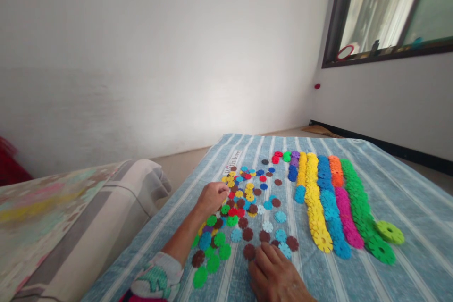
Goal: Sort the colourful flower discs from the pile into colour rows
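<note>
My left hand is at the left side of a loose scatter of colourful notched plastic discs, its fingers curled in a pinch; what they hold, if anything, is hidden. Near the table's front, my right hand has its fingers bent down beside a brown disc and a light blue disc; its fingertips are partly hidden. Green discs lie below my left forearm. To the right run overlapping rows sorted by colour: a yellow row, a blue row, a magenta row and a green row.
A striped blue cloth covers the table. One lime disc rests by the green row's near end. Small red discs lie toward the back. At left is a bed-like surface with a checked cover. A window is at upper right.
</note>
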Available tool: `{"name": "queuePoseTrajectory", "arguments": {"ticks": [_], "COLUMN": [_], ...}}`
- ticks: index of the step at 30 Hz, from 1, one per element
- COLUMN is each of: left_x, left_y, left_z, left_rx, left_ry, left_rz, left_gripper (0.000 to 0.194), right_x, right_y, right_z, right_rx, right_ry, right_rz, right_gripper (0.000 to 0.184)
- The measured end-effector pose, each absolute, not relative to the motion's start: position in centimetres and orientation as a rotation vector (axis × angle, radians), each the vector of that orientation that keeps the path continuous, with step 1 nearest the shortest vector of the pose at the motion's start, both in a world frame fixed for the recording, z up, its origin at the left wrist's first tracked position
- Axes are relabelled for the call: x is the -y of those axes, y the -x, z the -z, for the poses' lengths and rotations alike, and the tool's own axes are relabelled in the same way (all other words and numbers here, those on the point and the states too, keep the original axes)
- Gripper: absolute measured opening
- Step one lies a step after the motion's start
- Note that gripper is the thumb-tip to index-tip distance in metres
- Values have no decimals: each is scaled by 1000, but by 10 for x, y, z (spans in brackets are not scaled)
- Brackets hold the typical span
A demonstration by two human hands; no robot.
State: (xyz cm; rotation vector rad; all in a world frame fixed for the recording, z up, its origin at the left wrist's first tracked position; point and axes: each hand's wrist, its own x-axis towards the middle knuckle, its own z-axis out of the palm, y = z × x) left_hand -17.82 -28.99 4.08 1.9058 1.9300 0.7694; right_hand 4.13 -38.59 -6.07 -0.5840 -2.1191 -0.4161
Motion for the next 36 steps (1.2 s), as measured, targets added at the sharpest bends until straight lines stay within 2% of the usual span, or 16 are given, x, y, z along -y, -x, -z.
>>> {"name": "queuePoseTrajectory", "arguments": {"ticks": [4, 7, 17, 27, 36], "left_x": [281, 278, 267, 255, 251], "left_y": [177, 171, 162, 168, 170], "left_z": [-46, -45, -33, -20, -24], "left_rx": [-2069, -2193, -2276, -2237, -2074], "left_ry": [-1961, -1952, -1855, -1798, -1763], "left_rz": [-510, -328, -221, -412, -720], "left_gripper": [24, 23, 14, 7, 2], "right_x": [382, 380, 372, 372, 369], "right_y": [-45, -49, -49, -43, -27], "right_z": [67, 76, 94, 101, 110], "right_rx": [1975, 1950, 1988, 2001, 1837], "right_ry": [509, 450, 416, 438, 484], "right_rz": [576, 638, 549, 483, 577], "right_gripper": [23, 19, 15, 14, 24]}}
